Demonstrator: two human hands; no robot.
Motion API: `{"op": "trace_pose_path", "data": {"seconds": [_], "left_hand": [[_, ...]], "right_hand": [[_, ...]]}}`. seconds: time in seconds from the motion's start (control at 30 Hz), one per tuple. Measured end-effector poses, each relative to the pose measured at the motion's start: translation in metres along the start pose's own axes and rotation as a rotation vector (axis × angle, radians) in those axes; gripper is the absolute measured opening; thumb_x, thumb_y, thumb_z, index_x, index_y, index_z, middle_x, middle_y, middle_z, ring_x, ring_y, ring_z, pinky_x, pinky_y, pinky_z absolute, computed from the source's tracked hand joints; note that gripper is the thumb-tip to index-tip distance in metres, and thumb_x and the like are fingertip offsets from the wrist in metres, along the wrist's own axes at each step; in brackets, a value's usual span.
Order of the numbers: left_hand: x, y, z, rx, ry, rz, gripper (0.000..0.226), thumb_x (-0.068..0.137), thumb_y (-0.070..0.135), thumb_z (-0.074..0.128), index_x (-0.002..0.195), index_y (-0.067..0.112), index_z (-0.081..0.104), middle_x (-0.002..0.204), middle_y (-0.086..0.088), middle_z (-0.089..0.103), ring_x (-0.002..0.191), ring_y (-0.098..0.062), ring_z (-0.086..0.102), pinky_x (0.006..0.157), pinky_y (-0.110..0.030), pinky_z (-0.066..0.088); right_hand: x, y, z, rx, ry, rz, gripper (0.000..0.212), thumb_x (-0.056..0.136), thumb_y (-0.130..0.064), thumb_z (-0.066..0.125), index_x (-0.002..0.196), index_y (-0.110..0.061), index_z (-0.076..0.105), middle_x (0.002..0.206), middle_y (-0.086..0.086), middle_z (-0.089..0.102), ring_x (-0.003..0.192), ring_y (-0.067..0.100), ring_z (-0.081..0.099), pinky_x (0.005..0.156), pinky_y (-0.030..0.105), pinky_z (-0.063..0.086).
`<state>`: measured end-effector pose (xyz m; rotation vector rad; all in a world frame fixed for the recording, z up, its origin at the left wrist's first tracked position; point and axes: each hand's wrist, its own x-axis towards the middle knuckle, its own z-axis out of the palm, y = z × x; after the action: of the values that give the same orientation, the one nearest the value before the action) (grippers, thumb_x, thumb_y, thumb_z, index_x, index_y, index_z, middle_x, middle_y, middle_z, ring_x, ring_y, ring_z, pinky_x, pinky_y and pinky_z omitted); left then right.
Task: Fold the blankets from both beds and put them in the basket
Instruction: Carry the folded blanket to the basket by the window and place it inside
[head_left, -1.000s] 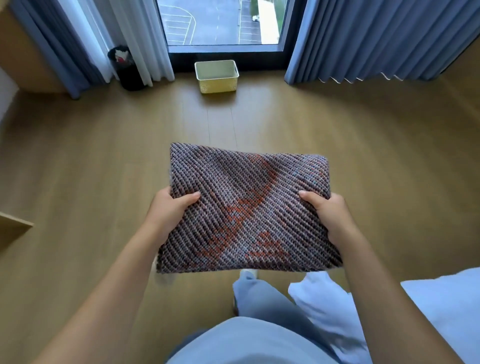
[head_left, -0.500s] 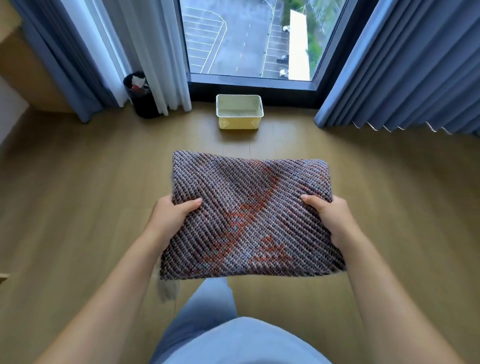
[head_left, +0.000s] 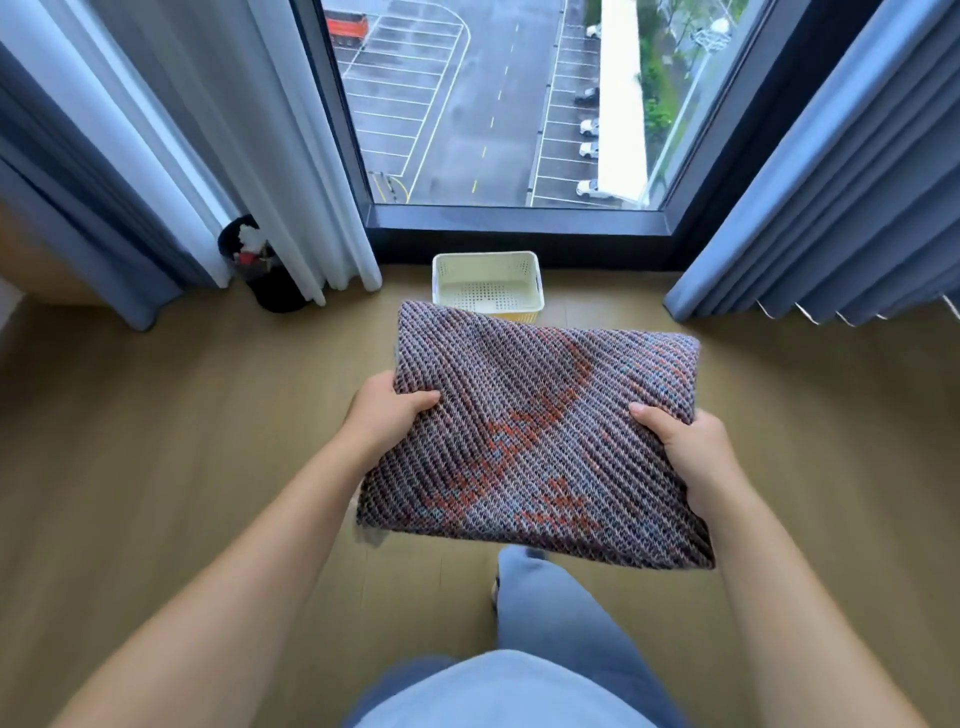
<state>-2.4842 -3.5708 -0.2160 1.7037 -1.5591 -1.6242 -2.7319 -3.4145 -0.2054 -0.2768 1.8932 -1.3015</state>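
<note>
The folded blanket (head_left: 530, 431) is held flat in the air just on the near side of the basket (head_left: 483, 255), with its far edge covering the basket's near wall in the head view. It is a thick, coarse knit in grey-purple diagonal ribs with rust-orange zigzag patches, folded into a plump rectangle with rounded corners. It looks soft and limp and probably only moderately heavy. It would likely sag or unfold if held at one point, so supporting it at two opposite edges suits it, and the rough yarn should give a sure, non-slip hold. The left hand (head_left: 387, 410) clamps the short edge left of the basket's line, thumb on top and fingers hidden underneath. The right hand (head_left: 685, 447) grips the opposite edge the same way. A loose corner or fringe hangs below the nearest left corner, farthest from the basket, and might catch on the rim. The basket is rigid cream plastic, rectangular, with perforated walls and bottom. It stands on a smooth wooden floor (head_left: 208, 415), and its opening looks narrower than the bundle.
</note>
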Motion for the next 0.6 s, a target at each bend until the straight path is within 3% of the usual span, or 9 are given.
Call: {"op": "trace_pose_path", "data": {"seconds": [0.2, 0.37, 0.6], "left_hand": [[0.120, 0.076, 0.040, -0.110, 0.031, -0.105, 0.017, 0.086, 0.012, 0.061, 0.103, 0.017, 0.058, 0.106, -0.008, 0.066, 0.097, -0.028, 0.063, 0.095, -0.047, 0.046], [0.227, 0.136, 0.056, -0.155, 0.007, -0.144, 0.017, 0.086, 0.007, 0.061, 0.101, 0.014, 0.059, 0.102, -0.008, 0.065, 0.090, -0.024, 0.062, 0.084, -0.033, 0.047], [0.421, 0.181, 0.073, -0.109, -0.051, -0.254, 0.027, 0.079, 0.005, 0.068, 0.104, 0.011, 0.060, 0.108, -0.011, 0.066, 0.097, -0.028, 0.063, 0.094, -0.043, 0.048]], "right_hand": [[0.145, -0.088, 0.014, -0.057, -0.044, -0.030, 0.012, 0.077, -0.016, 0.072, 0.076, -0.020, 0.061, 0.079, -0.005, 0.067, 0.070, 0.012, 0.064, 0.060, 0.024, 0.047], [0.254, -0.148, 0.041, -0.095, -0.047, -0.049, 0.015, 0.077, -0.019, 0.072, 0.089, -0.020, 0.063, 0.086, -0.006, 0.068, 0.077, 0.013, 0.064, 0.067, 0.027, 0.049], [0.423, -0.181, 0.108, -0.113, 0.044, -0.008, 0.022, 0.078, -0.021, 0.071, 0.097, -0.019, 0.061, 0.087, -0.006, 0.065, 0.078, 0.012, 0.062, 0.068, 0.028, 0.047]]}}
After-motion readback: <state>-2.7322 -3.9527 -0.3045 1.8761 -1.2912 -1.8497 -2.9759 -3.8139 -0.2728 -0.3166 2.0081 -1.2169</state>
